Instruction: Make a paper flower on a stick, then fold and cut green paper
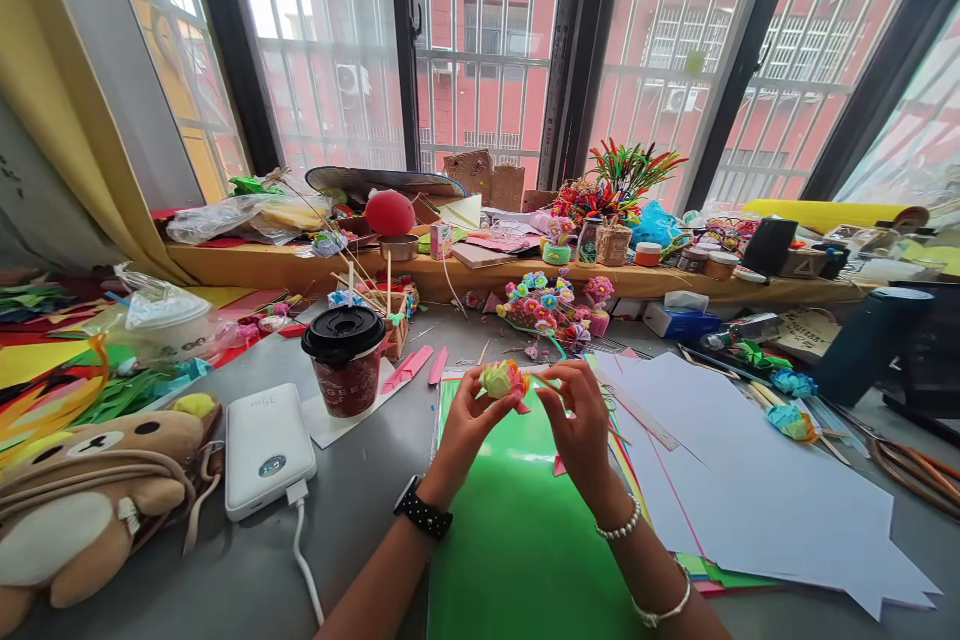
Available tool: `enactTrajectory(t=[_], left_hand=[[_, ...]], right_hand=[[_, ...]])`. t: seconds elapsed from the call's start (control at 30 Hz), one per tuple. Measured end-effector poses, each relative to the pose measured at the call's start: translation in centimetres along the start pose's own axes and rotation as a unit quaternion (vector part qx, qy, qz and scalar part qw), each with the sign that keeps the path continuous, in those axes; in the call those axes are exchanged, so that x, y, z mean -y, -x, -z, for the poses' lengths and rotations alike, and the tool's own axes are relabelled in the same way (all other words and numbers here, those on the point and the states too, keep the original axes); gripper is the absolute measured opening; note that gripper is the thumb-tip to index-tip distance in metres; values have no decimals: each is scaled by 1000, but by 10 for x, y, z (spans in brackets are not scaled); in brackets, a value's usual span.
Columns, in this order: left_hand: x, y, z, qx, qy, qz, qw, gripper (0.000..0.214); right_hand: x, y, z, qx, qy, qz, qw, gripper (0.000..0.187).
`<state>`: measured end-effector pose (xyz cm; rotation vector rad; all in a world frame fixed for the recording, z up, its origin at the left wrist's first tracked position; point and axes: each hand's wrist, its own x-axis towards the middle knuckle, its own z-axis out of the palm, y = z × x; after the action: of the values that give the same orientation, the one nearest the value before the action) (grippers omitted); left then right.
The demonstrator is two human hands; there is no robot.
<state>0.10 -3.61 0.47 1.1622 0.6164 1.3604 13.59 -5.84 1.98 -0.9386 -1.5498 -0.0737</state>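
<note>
A folded paper flower (499, 378) in pale green, orange and pink is held up above a glossy green sheet (517, 540). My left hand (466, 425) is closed around the flower's left side, thumb underneath. On its right side, my right hand (581, 425) pinches what looks like a thin greenish stem (546, 382) leading into the flower. The fingers partly hide where stem and petals meet. Beyond the hands sits a bunch of small colourful flowers (544, 305). Pink folded paper strips (409, 368) lie to the left on white paper.
A lidded coffee cup (343, 365), a white power bank (270, 450) and a plush bear (90, 490) stand at left. White paper sheets (757, 470) and a ruler (641, 417) lie at right, near finished-looking blue paper flowers (791, 420). A crowded window ledge (487, 278) runs behind.
</note>
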Motion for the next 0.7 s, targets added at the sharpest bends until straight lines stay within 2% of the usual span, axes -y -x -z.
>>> enactTrajectory(t=[0.13,0.27,0.37,0.53,0.7], left_hand=[[0,-2,2,-55,15,-52,997,48],[-3,-2,2,-25,31,-83,996,48],[-4,-2,3,-8,20,-88,996,51],[-2,-3,10,-14,-55,-78,995,52],[-5,-1,14,-28,-136,-106,985,53]], right_hand=[[-3,-3,2,48,26,24,998,18],[-5,-3,0,108,33,45,993,11],[-5,-2,-3,121,28,51,991,14],[-8,1,-4,123,58,66,989,15],[-8,2,-7,147,75,54,985,14]])
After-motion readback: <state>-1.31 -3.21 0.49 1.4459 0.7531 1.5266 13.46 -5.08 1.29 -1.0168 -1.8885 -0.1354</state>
